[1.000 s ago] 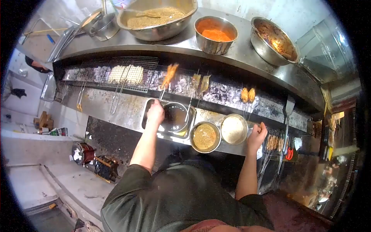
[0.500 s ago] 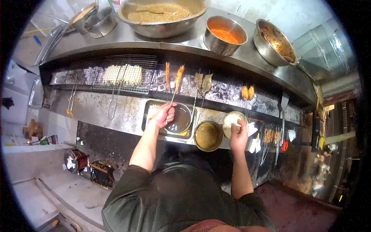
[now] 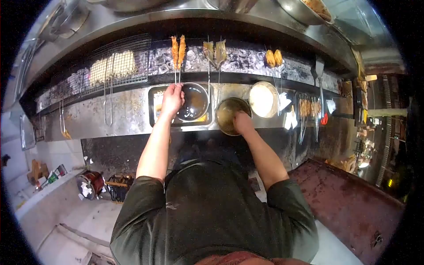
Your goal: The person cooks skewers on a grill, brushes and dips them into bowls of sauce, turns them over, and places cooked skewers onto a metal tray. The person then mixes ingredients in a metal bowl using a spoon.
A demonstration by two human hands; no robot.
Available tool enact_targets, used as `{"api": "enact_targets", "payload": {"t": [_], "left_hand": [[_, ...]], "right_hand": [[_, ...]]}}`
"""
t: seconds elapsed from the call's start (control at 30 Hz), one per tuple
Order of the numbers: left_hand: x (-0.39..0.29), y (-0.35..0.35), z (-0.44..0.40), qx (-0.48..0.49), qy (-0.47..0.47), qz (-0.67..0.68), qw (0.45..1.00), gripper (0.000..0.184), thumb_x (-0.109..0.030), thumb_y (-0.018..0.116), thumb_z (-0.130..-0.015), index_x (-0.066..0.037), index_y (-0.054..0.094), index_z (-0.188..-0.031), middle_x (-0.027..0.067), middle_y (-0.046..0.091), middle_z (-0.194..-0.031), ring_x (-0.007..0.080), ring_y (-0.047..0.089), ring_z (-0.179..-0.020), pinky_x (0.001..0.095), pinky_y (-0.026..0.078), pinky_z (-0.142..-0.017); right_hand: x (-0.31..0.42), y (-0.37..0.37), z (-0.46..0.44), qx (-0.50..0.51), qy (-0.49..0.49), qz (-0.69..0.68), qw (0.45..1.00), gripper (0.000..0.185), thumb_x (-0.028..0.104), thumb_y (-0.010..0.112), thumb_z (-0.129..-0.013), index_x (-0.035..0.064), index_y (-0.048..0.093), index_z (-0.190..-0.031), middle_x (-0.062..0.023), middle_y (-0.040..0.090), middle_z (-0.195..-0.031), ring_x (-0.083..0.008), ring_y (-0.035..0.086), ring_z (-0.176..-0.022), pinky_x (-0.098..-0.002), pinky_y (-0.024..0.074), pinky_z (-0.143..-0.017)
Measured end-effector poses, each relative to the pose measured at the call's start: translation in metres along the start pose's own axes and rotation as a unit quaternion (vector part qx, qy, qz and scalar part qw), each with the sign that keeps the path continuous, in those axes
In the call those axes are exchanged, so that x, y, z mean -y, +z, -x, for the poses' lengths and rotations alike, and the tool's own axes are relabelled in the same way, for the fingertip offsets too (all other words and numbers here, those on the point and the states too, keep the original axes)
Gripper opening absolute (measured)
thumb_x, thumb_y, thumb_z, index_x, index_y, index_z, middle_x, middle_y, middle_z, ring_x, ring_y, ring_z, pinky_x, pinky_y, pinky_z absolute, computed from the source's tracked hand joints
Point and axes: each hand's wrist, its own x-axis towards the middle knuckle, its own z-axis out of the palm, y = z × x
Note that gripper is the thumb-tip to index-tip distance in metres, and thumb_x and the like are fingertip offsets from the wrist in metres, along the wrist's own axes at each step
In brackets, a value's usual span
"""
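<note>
My left hand [image 3: 173, 99] is closed round the thin metal sticks of two orange-brown skewers [image 3: 178, 52], whose food lies over the coals. Under and beside this hand are a rectangular metal tray [image 3: 155, 92] and a round pan of dark liquid [image 3: 194, 101]. My right hand [image 3: 242, 123] reaches into a round pot [image 3: 226, 115] of yellowish-brown contents. Its fingers look drawn together, but their tips are hidden, so anything between them cannot be seen. Just right of that pot stands a round bowl of white contents [image 3: 261, 100].
Glowing grey coals [image 3: 243, 60] fill the long grill trough. Wire grill baskets [image 3: 115, 62] with pale food lie at left. Flat skewers [image 3: 214, 53] and golden skewers [image 3: 273, 58] are farther right. A metal spatula [image 3: 319, 70] and red-handled scissors [image 3: 324, 118] lie at right.
My right hand has moved left from over the white bowl into the yellowish-brown pot. My left hand has brought both orange-brown skewers together in its grip. The view has tilted down.
</note>
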Motion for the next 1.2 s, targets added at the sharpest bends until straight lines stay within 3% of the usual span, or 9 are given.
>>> {"api": "enact_targets", "payload": {"t": [0.3,0.37,0.4,0.53,0.77,0.9,1.03,1.07,1.2], "left_hand": [[0.001,-0.016,0.000,-0.053,-0.015,-0.107,0.993,0.029,-0.027,0.044,-0.095,-0.001,0.056,-0.089,0.0045,0.056,-0.068,0.0133,0.055,-0.055,0.0272,0.044,-0.052],[0.044,-0.044,-0.031,-0.142,0.104,-0.237,0.955,0.034,-0.030,0.046,-0.093,0.002,0.060,-0.092,0.0102,0.062,-0.075,0.0181,0.059,-0.066,0.0321,0.047,-0.063],[0.014,-0.034,-0.012,-0.126,-0.003,-0.262,0.957,0.036,-0.031,0.048,-0.092,0.002,0.062,-0.099,0.0161,0.065,-0.083,0.0240,0.062,-0.079,0.0354,0.046,-0.074],[0.020,-0.046,-0.015,-0.130,0.065,-0.314,0.938,0.036,-0.030,0.048,-0.091,0.003,0.061,-0.099,0.0234,0.064,-0.088,0.0346,0.062,-0.087,0.0396,0.046,-0.077],[0.006,-0.029,-0.004,-0.162,0.175,-0.370,0.898,0.034,-0.027,0.046,-0.091,0.003,0.061,-0.097,0.0257,0.062,-0.091,0.0401,0.059,-0.091,0.0430,0.046,-0.079],[0.002,-0.024,-0.003,-0.156,0.185,-0.370,0.897,0.032,-0.026,0.046,-0.090,0.003,0.060,-0.095,0.0264,0.061,-0.092,0.0412,0.058,-0.091,0.0453,0.045,-0.079],[-0.007,-0.013,0.005,-0.170,0.173,-0.378,0.893,0.029,-0.025,0.048,-0.090,0.002,0.058,-0.090,0.0258,0.062,-0.085,0.0418,0.060,-0.086,0.0459,0.046,-0.075],[-0.001,-0.014,0.008,-0.174,0.173,-0.372,0.895,0.029,-0.025,0.048,-0.090,0.001,0.058,-0.091,0.0258,0.062,-0.084,0.0418,0.060,-0.086,0.0460,0.046,-0.074],[-0.009,-0.008,0.005,-0.184,0.183,-0.352,0.899,0.027,-0.025,0.050,-0.090,0.001,0.058,-0.091,0.0252,0.062,-0.082,0.0418,0.060,-0.083,0.0464,0.047,-0.073]], "right_hand": [[0.017,0.035,-0.020,-0.091,-0.144,0.013,0.985,0.038,0.026,0.058,-0.076,0.0116,0.056,-0.111,-0.0144,0.059,-0.094,-0.0323,0.060,-0.087,-0.0415,0.0500,-0.073],[0.018,0.038,-0.021,-0.130,-0.211,0.093,0.964,0.035,0.025,0.057,-0.077,0.0106,0.057,-0.109,-0.0127,0.059,-0.092,-0.0285,0.061,-0.086,-0.0391,0.0501,-0.073],[0.018,0.036,-0.023,-0.104,-0.220,0.091,0.966,0.030,0.023,0.056,-0.078,0.0104,0.059,-0.105,-0.0123,0.060,-0.091,-0.0277,0.061,-0.086,-0.0382,0.0497,-0.074],[0.024,0.017,-0.021,0.003,-0.240,0.126,0.963,0.022,0.016,0.050,-0.081,0.0086,0.065,-0.095,-0.0130,0.062,-0.099,-0.0266,0.061,-0.090,-0.0372,0.0479,-0.081],[0.034,-0.018,-0.006,0.076,-0.092,0.099,0.988,0.021,0.020,0.053,-0.080,0.0103,0.064,-0.096,-0.0104,0.061,-0.100,-0.0288,0.063,-0.084,-0.0408,0.0521,-0.070],[0.005,-0.030,-0.001,-0.082,-0.111,-0.059,0.989,0.023,0.021,0.052,-0.083,0.0126,0.065,-0.099,-0.0129,0.061,-0.103,-0.0314,0.060,-0.091,-0.0402,0.0490,-0.079],[0.054,-0.252,0.018,-0.110,-0.136,-0.136,0.975,0.022,0.021,0.060,-0.081,0.0075,0.064,-0.098,-0.0133,0.063,-0.092,-0.0252,0.062,-0.084,-0.0344,0.0491,-0.076],[0.078,-0.299,0.017,-0.253,-0.166,-0.131,0.944,0.023,0.024,0.056,-0.084,0.0016,0.062,-0.082,-0.0168,0.059,-0.079,-0.0312,0.059,-0.079,-0.0406,0.0459,-0.074],[0.136,-0.430,-0.055,-0.285,-0.251,-0.065,0.923,0.029,0.027,0.057,-0.087,0.0058,0.065,-0.105,-0.0156,0.064,-0.104,-0.0248,0.062,-0.097,-0.0370,0.0474,-0.087]]}}
